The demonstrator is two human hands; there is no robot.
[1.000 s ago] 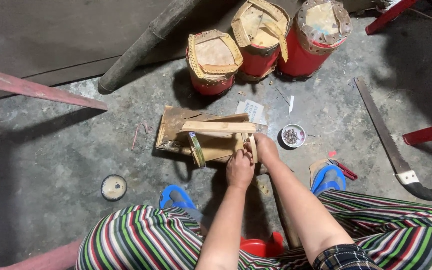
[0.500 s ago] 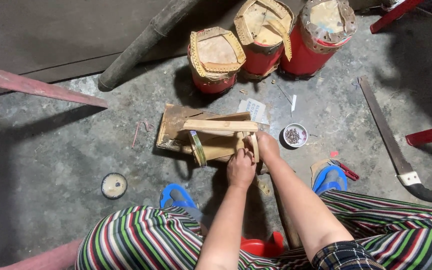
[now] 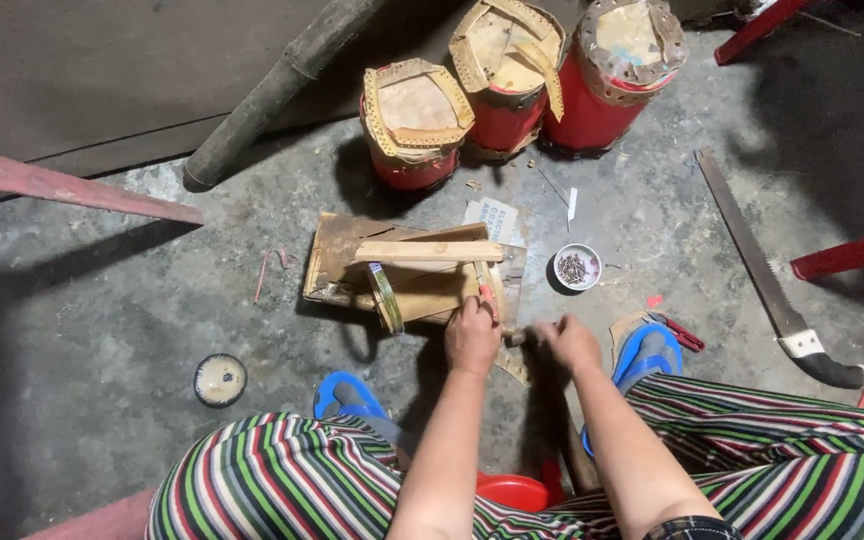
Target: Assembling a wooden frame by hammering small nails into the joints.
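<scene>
Workpiece: small wooden block (image 3: 422, 285) with a green-rimmed band, lying on a board just ahead of both hands.
Change: right hand (image 3: 570, 343) has dropped back off the block; earlier both hands were bunched at it.
Left hand (image 3: 473, 335): curled shut on the block's near end.
Right hand: loosely closed around a short rod (image 3: 518, 338), beside left hand.
Bowl (image 3: 577, 267): ahead of right hand.

Your left hand (image 3: 472, 338) rests on the near edge of the wooden block (image 3: 407, 270), and your right hand (image 3: 570, 343) is just beside it. Behind the block stand three drums (image 3: 512, 85). The small bowl (image 3: 577, 267) lies right of the block, the saw (image 3: 764, 270) farther right.
</scene>
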